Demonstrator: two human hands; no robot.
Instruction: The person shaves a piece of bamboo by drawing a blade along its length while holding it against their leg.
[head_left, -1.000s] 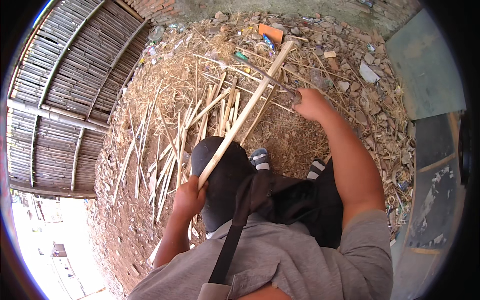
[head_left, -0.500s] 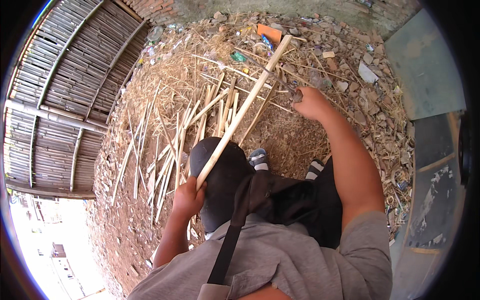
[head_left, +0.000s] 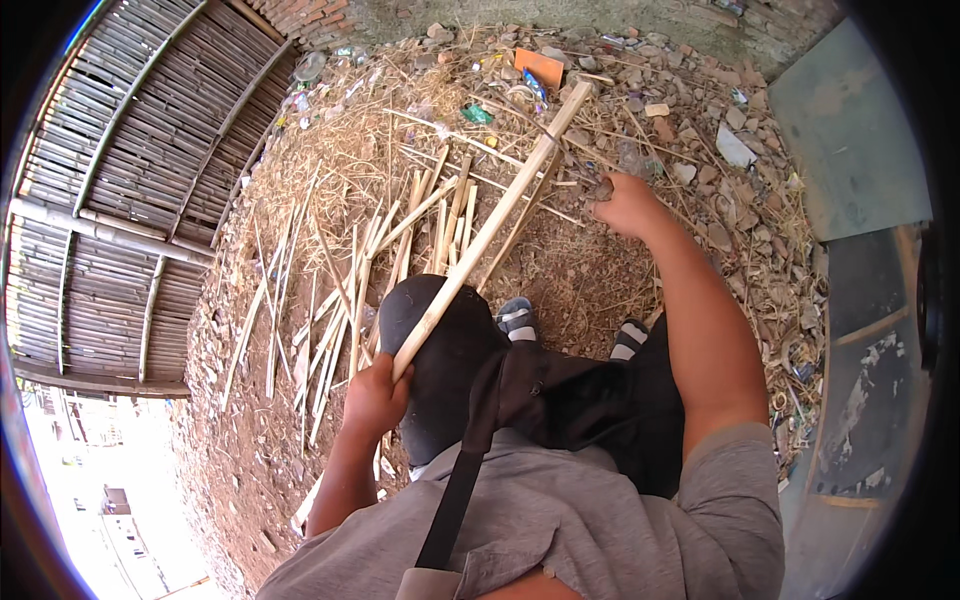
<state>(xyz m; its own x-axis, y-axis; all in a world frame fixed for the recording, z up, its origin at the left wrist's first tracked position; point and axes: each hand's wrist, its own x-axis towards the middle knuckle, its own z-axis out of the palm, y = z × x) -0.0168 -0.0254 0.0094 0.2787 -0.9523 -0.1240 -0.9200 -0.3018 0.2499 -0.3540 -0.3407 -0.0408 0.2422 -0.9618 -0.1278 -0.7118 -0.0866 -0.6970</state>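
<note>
A long pale bamboo strip slants from lower left to upper right across my bent knee. My left hand is closed round its lower end. In my right hand, the fingers wrap round the handle of a knife. Its narrow dark blade reaches left to the strip's upper part and meets it there; the blade's far end is hidden or too faint to make out. A second, darker strip lies just under the held one.
Several cut strips lie scattered on the dirt to the left. Straw, stones and litter cover the far ground, with an orange piece and green plastic. A bamboo wall stands left, grey-green panels right.
The knife's blade, which stuck out to the left past the strip, no longer shows there. My right hand has shifted slightly right, and the strip's upper end also moved slightly right and down.
</note>
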